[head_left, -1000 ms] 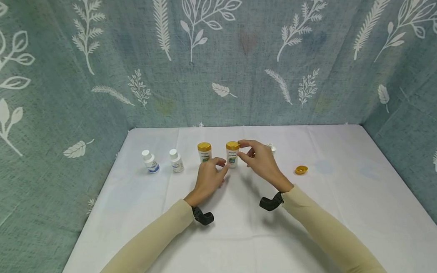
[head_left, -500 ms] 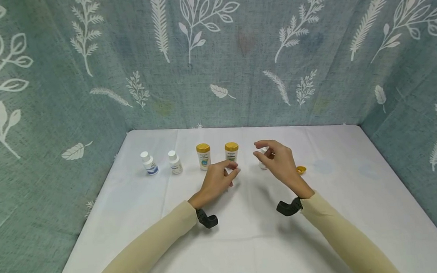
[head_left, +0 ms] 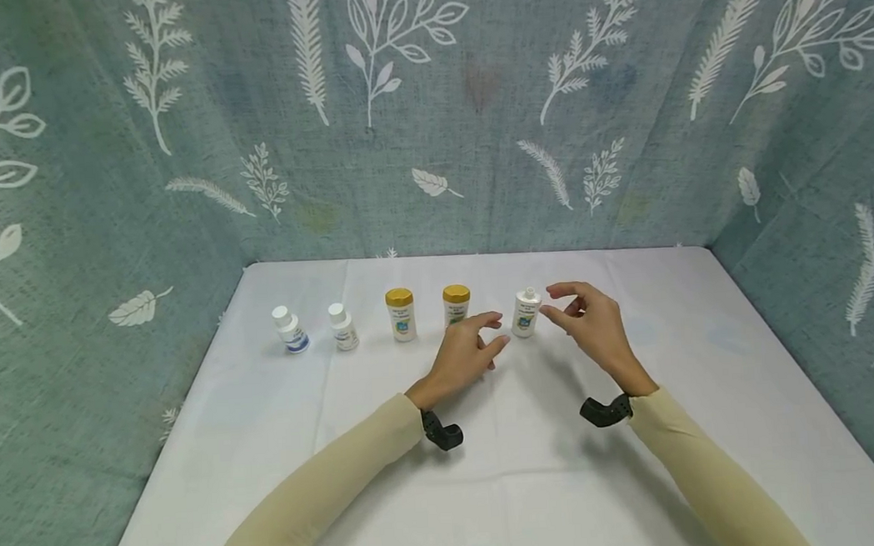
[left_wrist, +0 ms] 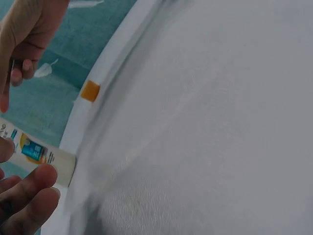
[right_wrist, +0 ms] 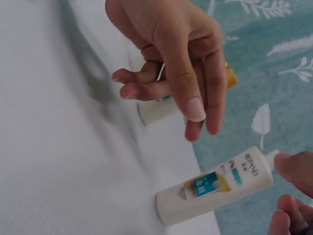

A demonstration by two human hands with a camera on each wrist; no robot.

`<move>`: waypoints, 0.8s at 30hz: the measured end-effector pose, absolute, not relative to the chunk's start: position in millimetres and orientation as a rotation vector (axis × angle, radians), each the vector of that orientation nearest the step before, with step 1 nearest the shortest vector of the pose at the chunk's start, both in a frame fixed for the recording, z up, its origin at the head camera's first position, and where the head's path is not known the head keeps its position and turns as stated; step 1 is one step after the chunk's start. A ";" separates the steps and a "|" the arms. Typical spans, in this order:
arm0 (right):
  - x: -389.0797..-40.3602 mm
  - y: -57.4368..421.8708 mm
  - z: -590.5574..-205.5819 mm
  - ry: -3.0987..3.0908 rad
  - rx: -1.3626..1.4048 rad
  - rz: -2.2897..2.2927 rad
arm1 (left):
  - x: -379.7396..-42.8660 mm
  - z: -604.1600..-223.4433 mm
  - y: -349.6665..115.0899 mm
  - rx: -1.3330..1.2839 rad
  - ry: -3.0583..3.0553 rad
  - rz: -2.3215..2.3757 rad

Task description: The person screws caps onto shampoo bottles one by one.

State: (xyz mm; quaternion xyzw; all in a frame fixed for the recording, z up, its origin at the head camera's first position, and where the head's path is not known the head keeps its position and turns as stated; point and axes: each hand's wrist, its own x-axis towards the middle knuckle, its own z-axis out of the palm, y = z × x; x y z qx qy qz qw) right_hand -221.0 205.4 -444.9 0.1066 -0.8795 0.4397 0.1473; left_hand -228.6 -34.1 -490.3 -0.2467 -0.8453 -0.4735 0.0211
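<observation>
An uncapped white bottle (head_left: 525, 313) with a blue and yellow label stands upright between my two hands. My left hand (head_left: 466, 353) is left of it, thumb and fingers parted, holding nothing. On the other side, my right hand (head_left: 592, 320) has its thumb and index finger spread beside the bottle's neck. In the right wrist view, the right fingertips overlap the spout of the bottle (right_wrist: 215, 186). A gold-capped white bottle (head_left: 456, 303) stands behind my left hand, its lower part hidden. The left wrist view shows a loose yellow cap (left_wrist: 90, 91) on the table.
Further left stand another gold-capped bottle (head_left: 401, 315) and two small white bottles, one with a blue label (head_left: 290, 329) and its neighbour (head_left: 343, 327). A leaf-patterned cloth (head_left: 428, 123) hangs behind the white-covered table (head_left: 489, 512).
My right hand has left the gold-capped bottle and moved right, to the uncapped bottle's far side. My left hand has also shifted right. The yellow cap is now hidden in the head view.
</observation>
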 end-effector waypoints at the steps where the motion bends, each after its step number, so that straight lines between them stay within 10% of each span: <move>1: -222.0 207.0 -447.1 -2.550 0.297 1.280 | -229.5 -490.7 -30.7 -0.762 -2.625 -1.470; 24: -245.2 219.1 -472.8 -2.617 0.369 1.580 | -261.4 -501.2 14.0 -0.657 -2.667 -1.476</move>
